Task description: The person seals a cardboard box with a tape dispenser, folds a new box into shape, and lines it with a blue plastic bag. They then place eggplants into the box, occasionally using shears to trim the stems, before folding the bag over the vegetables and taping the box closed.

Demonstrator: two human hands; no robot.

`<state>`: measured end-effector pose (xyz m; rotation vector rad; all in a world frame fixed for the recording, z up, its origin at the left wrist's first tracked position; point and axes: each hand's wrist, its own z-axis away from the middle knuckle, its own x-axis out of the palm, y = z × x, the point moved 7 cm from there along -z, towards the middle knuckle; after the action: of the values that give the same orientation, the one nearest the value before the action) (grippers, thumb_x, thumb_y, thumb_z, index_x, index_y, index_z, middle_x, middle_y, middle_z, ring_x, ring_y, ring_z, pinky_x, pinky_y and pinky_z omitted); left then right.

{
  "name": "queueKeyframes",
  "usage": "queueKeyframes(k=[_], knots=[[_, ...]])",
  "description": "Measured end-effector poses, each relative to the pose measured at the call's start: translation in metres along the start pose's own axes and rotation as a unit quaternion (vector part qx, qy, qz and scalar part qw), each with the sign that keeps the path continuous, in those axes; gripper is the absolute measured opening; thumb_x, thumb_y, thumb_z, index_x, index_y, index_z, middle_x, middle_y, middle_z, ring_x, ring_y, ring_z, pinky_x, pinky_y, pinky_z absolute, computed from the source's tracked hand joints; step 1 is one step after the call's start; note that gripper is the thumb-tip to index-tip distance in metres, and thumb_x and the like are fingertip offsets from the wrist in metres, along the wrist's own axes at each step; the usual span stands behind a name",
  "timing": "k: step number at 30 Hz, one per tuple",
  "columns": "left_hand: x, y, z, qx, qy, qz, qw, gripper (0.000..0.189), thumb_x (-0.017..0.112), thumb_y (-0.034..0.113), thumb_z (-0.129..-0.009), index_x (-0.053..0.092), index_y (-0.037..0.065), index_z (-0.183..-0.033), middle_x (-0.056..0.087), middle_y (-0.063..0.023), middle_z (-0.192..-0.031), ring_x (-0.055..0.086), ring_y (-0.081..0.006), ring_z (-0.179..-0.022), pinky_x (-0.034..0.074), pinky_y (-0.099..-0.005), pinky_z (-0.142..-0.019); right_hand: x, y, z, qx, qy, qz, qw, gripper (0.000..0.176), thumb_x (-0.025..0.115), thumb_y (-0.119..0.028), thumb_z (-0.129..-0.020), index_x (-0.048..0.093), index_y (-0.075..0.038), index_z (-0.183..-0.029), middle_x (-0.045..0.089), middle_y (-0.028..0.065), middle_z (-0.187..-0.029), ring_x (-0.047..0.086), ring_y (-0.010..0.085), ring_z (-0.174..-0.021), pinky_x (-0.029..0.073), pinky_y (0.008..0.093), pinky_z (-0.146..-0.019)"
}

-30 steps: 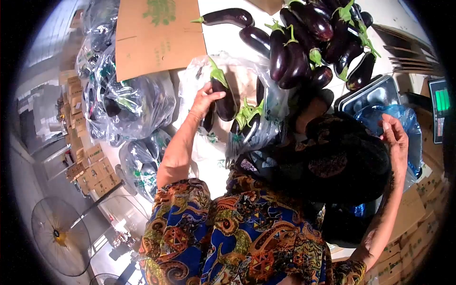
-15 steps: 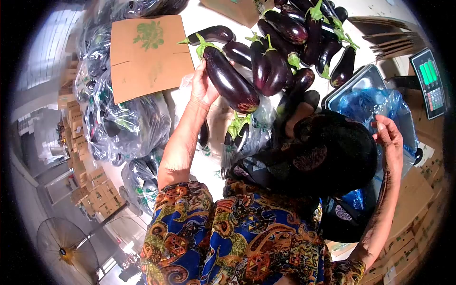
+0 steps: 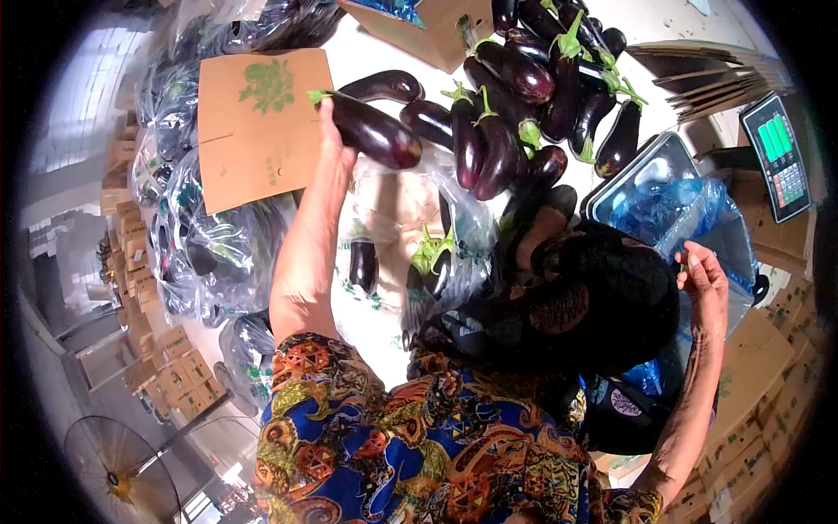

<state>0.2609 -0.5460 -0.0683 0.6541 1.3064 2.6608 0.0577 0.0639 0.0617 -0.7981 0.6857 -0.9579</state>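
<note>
A long dark eggplant point(image 3: 374, 133) is held above the table by the left hand point(image 3: 330, 131), whose fingers are wrapped round its stem end; the green cap points left over a cardboard sheet point(image 3: 257, 122). The eggplant is judged to be firm, fairly heavy and glossy, so likely to slip. It would be better gripped round the thick middle than by the stem, and its skin could be bruised by a knock. Just right of it a pile point(image 3: 524, 96) of more eggplants is heaped on the white table point(image 3: 367, 52). Below it an open clear bag point(image 3: 454, 236) with a few eggplants inside lies between the arm and the pile. The right hand point(image 3: 703, 281) is raised at the rim of a blue bag point(image 3: 690, 205), with fingers bent and seemingly pinched on the film. The blue bag is set on a scale tray point(image 3: 646, 162), with the display point(image 3: 775, 157) to its right. The space between the hands is crowded by the clear bag, and part of it is hidden by a dark head covering point(image 3: 602, 297). Filled bags point(image 3: 209, 236) are stacked at the left, and a fan point(image 3: 113, 467) stands on the floor below.
</note>
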Motion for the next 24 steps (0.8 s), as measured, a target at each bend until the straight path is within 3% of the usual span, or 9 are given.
queueKeyframes(k=[6,10,12,14,18,20,21,23,24], knots=[[0.019,-0.007,-0.036,-0.01,0.083,0.0,0.996,0.05,0.043,0.053,-0.094,0.051,0.01,-0.118,0.06,-0.0127,-0.113,0.059,-0.0332,-0.101,0.05,-0.0564,-0.084,0.01,0.013,-0.012,0.01,-0.007,-0.042,0.999,0.02,0.056,-0.017,-0.095,0.062,-0.004,-0.109,0.065,0.0032,-0.09,0.054,0.0065,-0.067,0.045,0.0209,-0.062],[0.018,-0.068,-0.064,-0.074,0.041,0.158,0.984,0.045,0.053,0.037,-0.095,0.046,0.001,-0.12,0.055,-0.0219,-0.12,0.056,-0.0383,-0.108,0.05,-0.0612,-0.088,0.01,0.012,-0.012,0.011,0.006,-0.04,0.999,0.02,0.056,-0.016,-0.095,0.062,-0.004,-0.109,0.065,0.0031,-0.089,0.054,0.0065,-0.067,0.045,0.0213,-0.061],[0.002,-0.084,-0.054,-0.105,0.049,-0.032,0.993,0.031,0.049,0.023,-0.097,0.047,-0.001,-0.116,0.058,-0.0276,-0.109,0.063,-0.0378,-0.09,0.057,-0.0505,-0.078,0.006,0.017,-0.011,0.015,0.0,-0.048,0.999,0.02,0.057,-0.016,-0.095,0.062,-0.004,-0.109,0.065,0.0031,-0.089,0.054,0.0065,-0.067,0.045,0.0212,-0.061],[0.004,-0.069,-0.007,-0.081,-0.05,-0.139,0.986,0.03,0.05,0.021,-0.096,0.053,-0.002,-0.116,0.061,-0.0188,-0.109,0.063,-0.0291,-0.098,0.056,-0.0419,-0.082,-0.001,0.024,-0.008,0.015,0.009,-0.042,0.999,0.02,0.057,-0.016,-0.095,0.063,-0.004,-0.109,0.065,0.0035,-0.09,0.053,0.0064,-0.068,0.044,0.0205,-0.062],[-0.062,-0.081,0.094,-0.217,-0.272,-0.245,0.905,0.018,0.05,0.014,-0.094,0.062,0.003,-0.103,0.067,-0.0093,-0.092,0.065,-0.0167,-0.082,0.055,-0.0266,-0.072,-0.015,0.041,-0.006,0.046,0.038,-0.017,0.998,0.018,0.057,-0.016,-0.094,0.064,-0.006,-0.108,0.065,0.0026,-0.09,0.055,0.0062,-0.07,0.044,0.0192,-0.063],[-0.168,-0.114,0.103,-0.236,-0.138,-0.485,0.831,0.021,0.059,0.01,-0.085,0.061,-0.003,-0.101,0.066,-0.0101,-0.088,0.062,-0.0184,-0.074,0.052,-0.0258,-0.068,-0.019,0.05,-0.009,0.052,0.045,-0.043,0.997,0.016,0.058,-0.015,-0.094,0.064,-0.006,-0.106,0.065,0.002,-0.09,0.057,0.0069,-0.075,0.044,0.0194,-0.067],[-0.205,-0.117,0.112,-0.061,-0.085,-0.521,0.847,0.036,0.068,0.018,-0.078,0.058,-0.004,-0.104,0.065,-0.0147,-0.093,0.063,-0.0274,-0.084,0.052,-0.0323,-0.076,-0.019,0.052,-0.011,0.051,0.039,-0.049,0.997,0.016,0.058,-0.015,-0.094,0.064,-0.006,-0.105,0.065,0.0018,-0.09,0.057,0.0073,-0.077,0.044,0.0198,-0.07],[-0.253,-0.113,0.126,-0.074,0.106,-0.766,0.629,0.074,0.079,0.034,-0.066,0.047,-0.001,-0.122,0.058,-0.0238,-0.114,0.058,-0.0393,-0.105,0.047,-0.0425,-0.09,-0.02,0.056,-0.013,0.048,0.027,-0.063,0.997,0.015,0.058,-0.015,-0.094,0.064,-0.005,-0.104,0.064,0.0014,-0.09,0.058,0.0082,-0.081,0.044,0.0206,-0.074],[-0.267,-0.124,0.137,-0.091,0.146,-0.728,0.664,0.074,0.079,0.035,-0.065,0.045,0.002,-0.122,0.057,-0.022,-0.116,0.057,-0.0375,-0.108,0.046,-0.0425,-0.092,-0.023,0.061,-0.015,0.052,0.029,-0.061,0.996,0.015,0.058,-0.015,-0.094,0.064,-0.005,-0.104,0.064,0.001,-0.091,0.058,0.0085,-0.082,0.044,0.021,-0.076]])
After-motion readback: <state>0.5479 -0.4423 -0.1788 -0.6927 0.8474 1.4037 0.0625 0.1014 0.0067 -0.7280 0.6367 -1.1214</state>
